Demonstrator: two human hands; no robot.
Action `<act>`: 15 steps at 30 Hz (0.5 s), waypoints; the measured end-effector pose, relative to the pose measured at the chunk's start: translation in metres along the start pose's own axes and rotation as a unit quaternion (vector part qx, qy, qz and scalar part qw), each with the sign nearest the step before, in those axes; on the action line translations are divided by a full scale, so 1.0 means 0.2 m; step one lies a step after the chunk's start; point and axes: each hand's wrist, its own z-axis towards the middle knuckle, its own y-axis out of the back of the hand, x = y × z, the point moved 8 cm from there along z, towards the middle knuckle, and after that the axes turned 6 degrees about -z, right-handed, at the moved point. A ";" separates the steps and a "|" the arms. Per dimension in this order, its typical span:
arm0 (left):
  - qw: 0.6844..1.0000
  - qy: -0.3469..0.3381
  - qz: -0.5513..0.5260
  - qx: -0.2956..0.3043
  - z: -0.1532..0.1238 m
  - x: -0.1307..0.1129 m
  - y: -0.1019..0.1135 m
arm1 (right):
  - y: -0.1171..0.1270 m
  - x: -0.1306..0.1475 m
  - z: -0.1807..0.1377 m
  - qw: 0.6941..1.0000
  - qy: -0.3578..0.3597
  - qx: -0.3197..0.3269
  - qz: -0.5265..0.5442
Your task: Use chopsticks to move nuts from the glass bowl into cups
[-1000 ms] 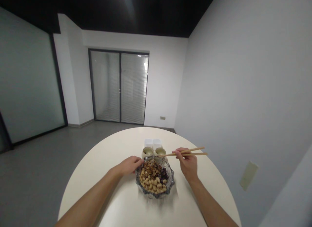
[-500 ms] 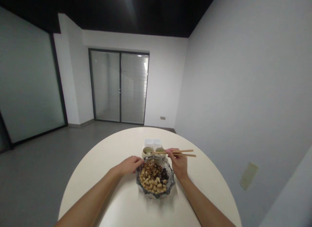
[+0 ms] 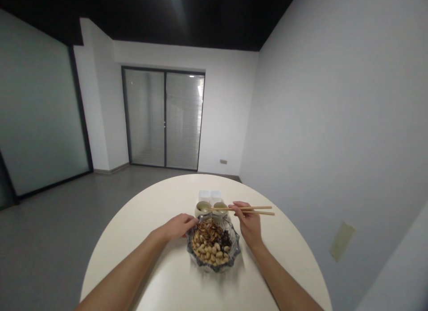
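A clear, scalloped glass bowl [image 3: 236, 247] stands on the table, holding brown striped seeds [image 3: 207, 231], dark dried pieces [image 3: 225, 238] and pale nuts [image 3: 212, 254]. My left hand [image 3: 179, 226] grips its left rim, thumb at the edge, the other fingers partly hidden. In my right hand [image 3: 249, 225] is a pair of wooden chopsticks [image 3: 260, 208], pointing left. Their tips lie over two small greenish cups, a left cup [image 3: 203, 206] and a right cup [image 3: 220, 206], just behind the bowl. Whether anything is between the tips I cannot make out.
White square containers [image 3: 210, 195] sit behind the cups. Everything stands on a round cream table [image 3: 160, 275]. A white wall [image 3: 327, 124] rises to the right, and glass doors [image 3: 163, 119] are across the room.
My right hand and the chopsticks have shifted slightly to the right. My left hand and the bowl have stayed in place.
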 end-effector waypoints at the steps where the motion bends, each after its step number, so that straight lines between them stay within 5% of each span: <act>1: 1.000 -0.001 -0.002 0.000 0.00 0.00 0.00 | 0.02 0.01 0.00 1.000 -0.001 0.001 0.001; 15: 1.000 0.000 -0.019 0.005 -0.01 -0.02 0.00 | 0.13 0.01 0.05 0.994 0.008 0.098 -0.042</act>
